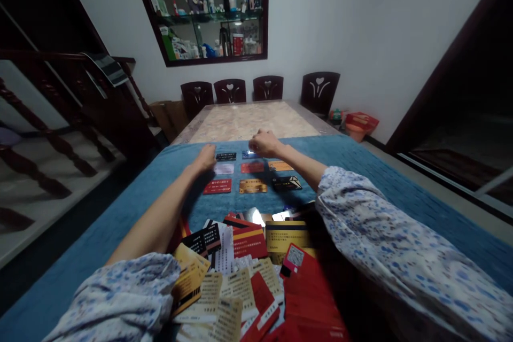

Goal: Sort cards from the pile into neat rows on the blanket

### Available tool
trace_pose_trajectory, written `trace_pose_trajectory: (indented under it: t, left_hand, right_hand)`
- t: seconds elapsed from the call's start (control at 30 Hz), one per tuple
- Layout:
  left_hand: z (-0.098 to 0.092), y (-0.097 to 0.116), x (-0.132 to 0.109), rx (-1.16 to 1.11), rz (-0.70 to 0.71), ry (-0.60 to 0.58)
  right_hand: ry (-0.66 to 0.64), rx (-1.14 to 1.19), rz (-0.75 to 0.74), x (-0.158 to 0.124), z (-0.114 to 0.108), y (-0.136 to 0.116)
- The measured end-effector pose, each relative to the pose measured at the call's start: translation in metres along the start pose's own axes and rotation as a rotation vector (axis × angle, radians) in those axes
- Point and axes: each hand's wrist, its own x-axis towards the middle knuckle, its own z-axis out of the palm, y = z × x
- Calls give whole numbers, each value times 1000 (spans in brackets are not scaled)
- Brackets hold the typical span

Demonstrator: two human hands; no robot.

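Both my arms reach forward over a blue cloth [360, 171] on a long table. My left hand [206, 158] rests knuckles-up beside a black card [226, 156] at the far left of a grid of cards; its fingers are curled under. My right hand [262, 143] hovers closed over a shiny card [249, 154] in the far row, fingers bent down onto it. Laid out nearer are a white card [223, 169], red cards [252, 168] [217, 186], orange cards [280, 165] [253, 186] and a black card [287, 183].
A loose heap of several red, yellow and black cards [248, 267] lies close to me. Beyond the cloth is the bare marble tabletop [248, 120] with several dark chairs [267, 87] at its far end. A wall shelf [208, 10] holds bottles. Stair railing [60, 96] stands left.
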Motion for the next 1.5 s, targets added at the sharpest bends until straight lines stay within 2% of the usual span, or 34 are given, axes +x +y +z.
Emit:
trace_pose_trajectory:
  t: [0.1,0.27,0.53,0.8,0.93,1.13,1.3,1.5]
  left_hand:
    - [-7,15,-11,32,-53,43]
    - [-14,45,-30,15,10,107]
    - [-17,96,-63,-52,95,129]
    - [-21,127,-96,-75,193,90]
    - [-27,143,-117,-104,257,28]
    - [-41,164,-145,-169,319,-177]
    - [-50,176,-162,-212,401,-299]
    - [-52,181,-169,-247,443,-413]
  right_hand:
    - [38,-6,15,-20,-5,4]
    - [61,0,22,-52,-7,10]
    - [70,-16,33,-100,-8,10]
    - [95,50,-20,-142,-7,-3]
    - [80,130,-77,-162,-4,-9]
    - [40,281,-200,-183,0,-11]
    - [-74,330,-294,-190,-3,-15]
    - [-118,319,-337,-190,0,-24]
